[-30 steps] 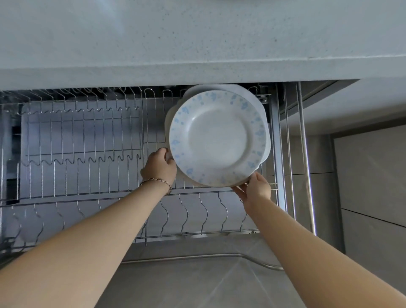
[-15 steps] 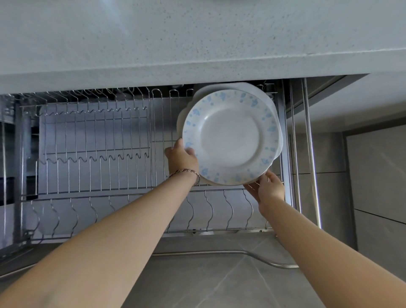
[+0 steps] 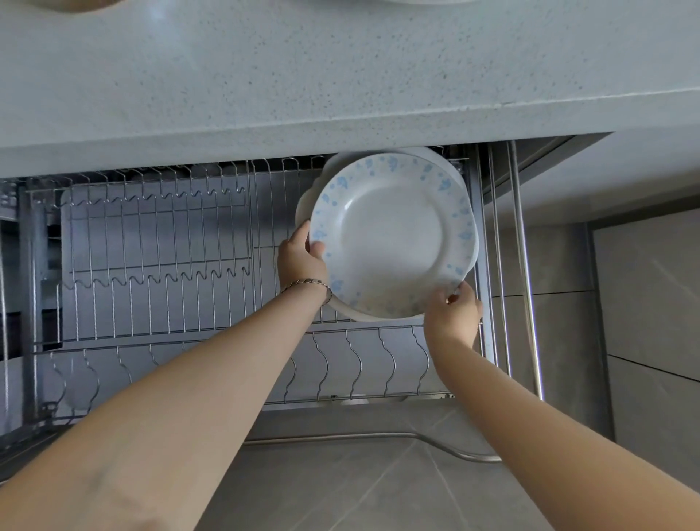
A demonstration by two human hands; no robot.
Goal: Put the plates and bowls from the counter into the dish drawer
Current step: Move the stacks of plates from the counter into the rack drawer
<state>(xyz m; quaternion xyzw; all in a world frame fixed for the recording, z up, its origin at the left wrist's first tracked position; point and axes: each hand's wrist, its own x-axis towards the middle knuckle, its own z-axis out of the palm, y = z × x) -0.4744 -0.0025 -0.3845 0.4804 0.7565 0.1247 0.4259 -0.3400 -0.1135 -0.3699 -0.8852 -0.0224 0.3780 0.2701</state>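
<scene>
A white plate with a blue flower rim (image 3: 392, 235) stands on edge at the right end of the open wire dish drawer (image 3: 159, 265). At least one more white plate (image 3: 450, 166) stands directly behind it. My left hand (image 3: 301, 257) grips the plate's left rim, a thin bracelet on that wrist. At the lower right rim, my right hand (image 3: 452, 312) holds the plate with its fingertips. Both arms reach down from the bottom of the view.
The grey speckled counter (image 3: 341, 75) overhangs the drawer's back. Edges of dishes (image 3: 72, 3) show at the counter's top. Bare wire slots fill the drawer's left and front rows. A steel rail (image 3: 524, 265) and cabinet panels lie right; grey floor tiles below.
Both hands and the plate have stayed at the right end of the rack; the left hand has slid up along the left rim. The view has tilted up, showing more counter.
</scene>
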